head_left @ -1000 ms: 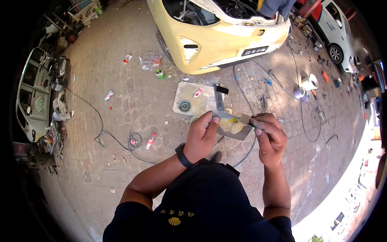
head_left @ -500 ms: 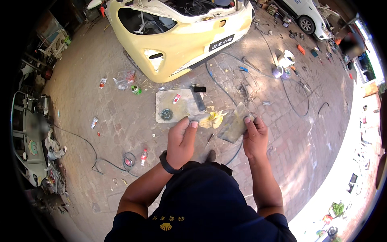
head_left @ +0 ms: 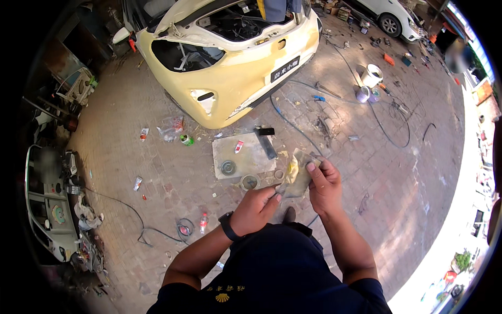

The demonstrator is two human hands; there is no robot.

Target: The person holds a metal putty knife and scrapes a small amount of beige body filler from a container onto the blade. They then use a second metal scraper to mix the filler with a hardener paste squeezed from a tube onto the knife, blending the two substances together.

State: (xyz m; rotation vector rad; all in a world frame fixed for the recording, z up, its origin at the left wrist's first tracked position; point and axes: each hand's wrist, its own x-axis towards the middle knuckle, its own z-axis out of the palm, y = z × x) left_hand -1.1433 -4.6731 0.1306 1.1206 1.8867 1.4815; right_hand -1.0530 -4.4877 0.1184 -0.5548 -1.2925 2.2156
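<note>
My right hand (head_left: 325,187) pinches a thin grey flat sheet (head_left: 300,186) by its right edge, thumb on top. A lump of yellow putty (head_left: 292,170) clings to the sheet's left part. Close by on the left, my left hand (head_left: 256,210) is closed, thumb pressed over the fingers, on a thin putty spreader seen almost edge-on, its tip near the sheet's lower left. Beyond that hand are an open round tin (head_left: 250,182) and a smaller ring-shaped item (head_left: 280,174). A pale board (head_left: 243,159) on the ground bears a dark round lid (head_left: 228,167) and a red-and-white tube (head_left: 239,146).
Ahead stands a car with a yellow bumper (head_left: 225,99). A black strip (head_left: 266,145) and black block (head_left: 266,131) lie at the board's edge. Hoses (head_left: 293,123) cross the brick paving. To the right are a white bucket (head_left: 372,76) and cans; at left, a bottle (head_left: 203,222).
My left hand has moved right and down, closer to the sheet, and its spreader has turned nearly edge-on. The tin behind it now shows. The head view has shifted slightly.
</note>
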